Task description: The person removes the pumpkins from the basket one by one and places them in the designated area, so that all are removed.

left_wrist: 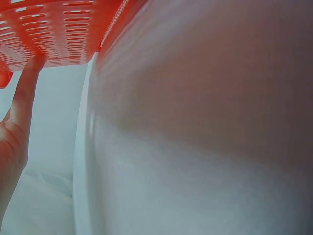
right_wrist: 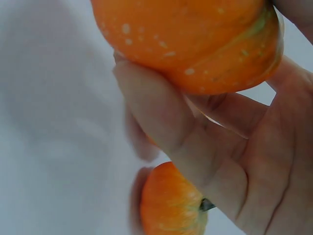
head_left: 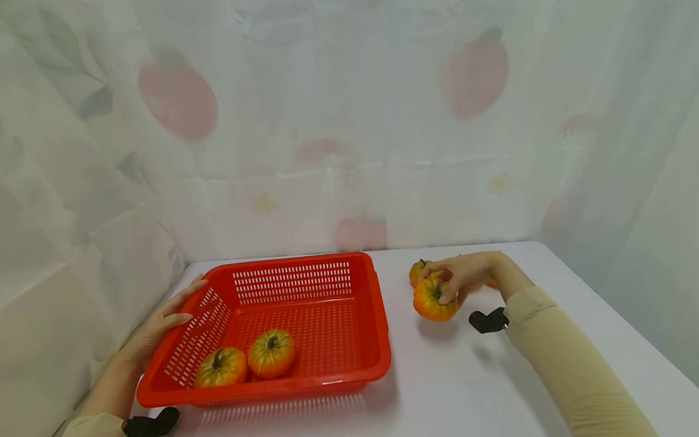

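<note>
The right hand (head_left: 464,276) is gripping a small orange pumpkin (head_left: 433,300) from above, fingers curled over its ribbed crown, just outside the red basket (head_left: 377,328). It is judged light, rigid and smooth-skinned. The left hand (head_left: 164,318) is resting flat-fingered against the basket's far wall.

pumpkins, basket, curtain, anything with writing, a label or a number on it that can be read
None: no words, labels, brands or numbers show in any view.
The red basket is plain, the pumpkin in the right hand bears only pale speckles, and the curtain carries only fruit and leaf prints.
</note>
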